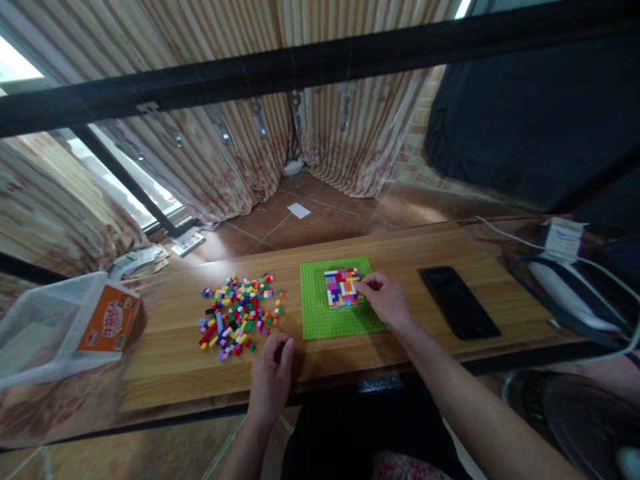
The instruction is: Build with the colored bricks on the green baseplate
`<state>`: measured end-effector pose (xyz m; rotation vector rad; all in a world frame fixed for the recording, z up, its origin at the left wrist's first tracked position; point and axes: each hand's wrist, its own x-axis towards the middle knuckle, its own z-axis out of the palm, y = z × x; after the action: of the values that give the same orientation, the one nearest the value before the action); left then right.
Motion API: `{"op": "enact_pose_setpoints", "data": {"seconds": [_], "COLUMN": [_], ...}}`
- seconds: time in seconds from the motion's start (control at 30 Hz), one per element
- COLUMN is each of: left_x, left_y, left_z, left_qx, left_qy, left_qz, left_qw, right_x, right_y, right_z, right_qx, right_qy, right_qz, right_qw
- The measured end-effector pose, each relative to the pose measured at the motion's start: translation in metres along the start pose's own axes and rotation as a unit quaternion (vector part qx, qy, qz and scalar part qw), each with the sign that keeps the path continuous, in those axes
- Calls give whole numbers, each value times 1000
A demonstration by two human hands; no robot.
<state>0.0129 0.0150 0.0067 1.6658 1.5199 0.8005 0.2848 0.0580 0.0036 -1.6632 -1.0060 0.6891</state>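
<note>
A square block of multicoloured toy bricks point(341, 288) stands on a green studded baseplate point(313, 320) in the middle of the wooden board. My right hand point(384, 299) is at the right side of this block, thumb and fingertips pinched together at its edge. Whatever lies between those fingertips is too small to make out. To the left of the baseplate, my left hand point(273, 373) rests near the board's front edge, its fingers curled. What it holds, if anything, is hidden. Beyond it spreads a pile of loose toy bricks point(240, 317) in many colours.
A black phone point(459, 302) lies right of the baseplate on the wooden board point(170, 360). At the far left stands a clear plastic bin point(50, 327) with an orange label. A white cable point(510, 239) and a dark strap are at the right.
</note>
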Motion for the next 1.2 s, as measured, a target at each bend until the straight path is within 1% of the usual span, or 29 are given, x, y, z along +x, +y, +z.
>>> {"op": "enact_pose_setpoints", "data": {"seconds": [0.07,0.13,0.2,0.3,0.33,0.37,0.47,0.57,0.63,0.73,0.83,1.07,1.13,1.2], "left_x": [1,2,1,-5,-8,-12,-21,-28,-32,-37,-41,-46,-47,-47], "left_y": [0,-1,-1,-1,-1,-1,4,16,26,40,53,72,74,76], "left_z": [1,0,-1,-2,-1,0,6,14,18,20,18,16,17,18], "left_qx": [-6,-20,-42,-79,-91,-101,-133,-172,-200,-227,-226,-224,-229,-228], "left_qy": [1,2,3,1,-2,-8,-34,-75,-110,-147,-154,-164,-166,-162], "left_qz": [1,2,0,-28,-42,-55,-82,-83,-74,-67,-69,-60,-54,-52], "left_qw": [1000,1000,999,996,995,993,987,979,971,960,960,959,958,959], "right_x": [0,0,-3,-19,-28,-39,-80,-116,-133,-146,-150,-150,-149,-149], "right_y": [0,-1,-4,-9,-11,-13,-20,-30,-38,-48,-51,-46,-44,-44], "right_z": [0,-3,-6,-12,-13,-12,-5,5,8,8,6,3,3,4], "right_qx": [9,27,55,78,75,70,65,27,13,13,27,86,126,177], "right_qy": [-9,-24,-19,38,48,42,-55,-169,-213,-241,-233,-164,-149,-137], "right_qz": [8,33,48,24,9,-6,-47,-93,-115,-136,-138,-112,-85,-39], "right_qw": [1000,999,997,996,996,997,995,981,970,961,962,976,977,974]}}
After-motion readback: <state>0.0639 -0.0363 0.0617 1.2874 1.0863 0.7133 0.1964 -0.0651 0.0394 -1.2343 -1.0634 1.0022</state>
